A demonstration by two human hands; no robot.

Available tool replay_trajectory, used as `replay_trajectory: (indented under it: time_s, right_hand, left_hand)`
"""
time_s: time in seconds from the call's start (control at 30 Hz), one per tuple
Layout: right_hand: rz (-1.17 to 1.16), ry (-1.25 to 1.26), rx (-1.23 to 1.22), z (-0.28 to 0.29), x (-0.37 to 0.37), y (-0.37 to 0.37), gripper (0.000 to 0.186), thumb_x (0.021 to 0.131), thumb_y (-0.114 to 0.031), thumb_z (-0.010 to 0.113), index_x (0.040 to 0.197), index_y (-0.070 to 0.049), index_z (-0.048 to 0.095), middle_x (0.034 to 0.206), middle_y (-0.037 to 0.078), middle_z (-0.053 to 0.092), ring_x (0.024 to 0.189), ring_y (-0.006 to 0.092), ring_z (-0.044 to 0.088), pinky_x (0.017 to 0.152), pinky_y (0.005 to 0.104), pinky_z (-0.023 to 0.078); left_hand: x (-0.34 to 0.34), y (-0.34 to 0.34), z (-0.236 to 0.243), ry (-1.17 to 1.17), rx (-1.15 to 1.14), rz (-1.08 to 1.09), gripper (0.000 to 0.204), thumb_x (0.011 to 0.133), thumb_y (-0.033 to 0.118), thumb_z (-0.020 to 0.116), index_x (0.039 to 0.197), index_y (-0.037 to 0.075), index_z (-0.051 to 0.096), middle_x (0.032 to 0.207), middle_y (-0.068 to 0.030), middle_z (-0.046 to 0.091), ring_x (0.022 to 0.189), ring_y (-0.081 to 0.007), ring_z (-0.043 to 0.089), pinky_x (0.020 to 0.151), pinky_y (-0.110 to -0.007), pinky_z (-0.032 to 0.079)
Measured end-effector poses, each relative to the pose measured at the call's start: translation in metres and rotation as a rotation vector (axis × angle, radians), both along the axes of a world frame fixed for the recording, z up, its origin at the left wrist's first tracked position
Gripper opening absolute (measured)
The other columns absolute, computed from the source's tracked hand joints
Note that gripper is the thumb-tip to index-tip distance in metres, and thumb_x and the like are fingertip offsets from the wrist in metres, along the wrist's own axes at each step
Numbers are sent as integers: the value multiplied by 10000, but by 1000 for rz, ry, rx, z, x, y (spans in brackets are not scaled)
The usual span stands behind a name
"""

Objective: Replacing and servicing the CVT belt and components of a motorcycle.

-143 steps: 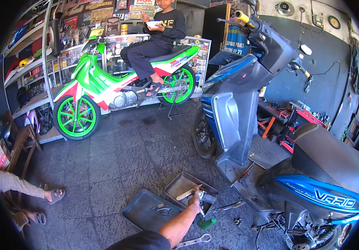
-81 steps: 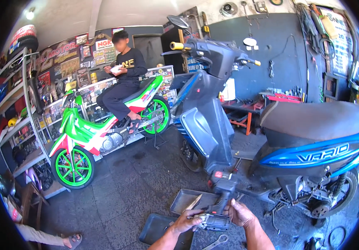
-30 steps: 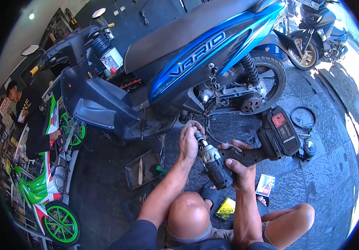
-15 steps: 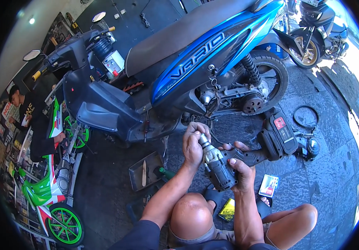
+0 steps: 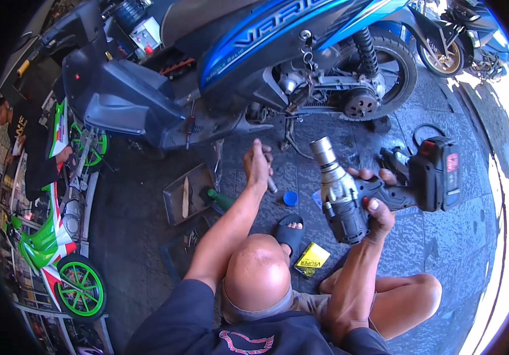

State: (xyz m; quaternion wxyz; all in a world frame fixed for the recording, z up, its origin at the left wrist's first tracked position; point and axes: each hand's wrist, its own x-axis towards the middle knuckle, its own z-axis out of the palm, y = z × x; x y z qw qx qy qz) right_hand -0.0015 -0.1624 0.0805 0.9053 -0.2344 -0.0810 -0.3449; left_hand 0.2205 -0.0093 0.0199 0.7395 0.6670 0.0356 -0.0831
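My right hand is wrapped round the grip of a black and silver cordless impact wrench, raised over the floor. A wide metal socket sits at its front end, tilted up and to the left. Apart from the tool, my left hand is closed with a small metal cylinder sticking out below the palm; its exact kind is hard to make out. Beyond both hands stands a blue and black scooter, its belt-drive side exposed and a round clutch bell beside the rear wheel.
A dark tray with a flat blade-like piece lies left, near a green bottle. A blue round cap and a yellow packet rest on the floor. Another person is by a green motorcycle. A drive belt lies right.
My left hand has come off the wrench's nose and moved left, holding the small metal cylinder. The wrench has shifted right and up in my right hand. My view has tilted lower.
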Motion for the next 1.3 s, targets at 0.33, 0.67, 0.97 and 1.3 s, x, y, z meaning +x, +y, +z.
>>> replay_trajectory:
  time_s: [0.33,0.67,0.97,1.3]
  right_hand:
    - [-131,147,-124,-19,-38,-26,626,686,-65,741,1259,-130,499,1160,150,580,1179,378,531,1072,534,373]
    - [-175,458,-94,-53,27,-10,562,668,-43,738,1194,-55,540,1106,195,642,1115,405,601,1018,540,441]
    - [-221,546,-166,-89,129,-6,406,766,-29,724,1145,16,585,1152,173,647,1120,238,599,967,377,465]
    - [-260,472,-38,-122,196,-4,363,805,-7,681,1151,23,576,1123,150,646,1121,234,587,998,385,448]
  left_hand:
    - [60,60,-245,147,15,444,462,980,418,490,778,23,621,624,-27,543,512,-109,450,450,-285,340]
    - [57,98,-301,-82,365,250,437,974,360,530,781,-24,614,685,-56,628,639,-180,573,620,-342,444]
    - [55,96,-260,-165,590,10,319,959,246,572,825,-39,617,652,-27,574,603,-126,532,572,-304,428]
    - [85,13,-122,24,225,-237,346,1014,314,471,1081,-1,597,1010,-89,635,890,-185,600,815,-343,484]
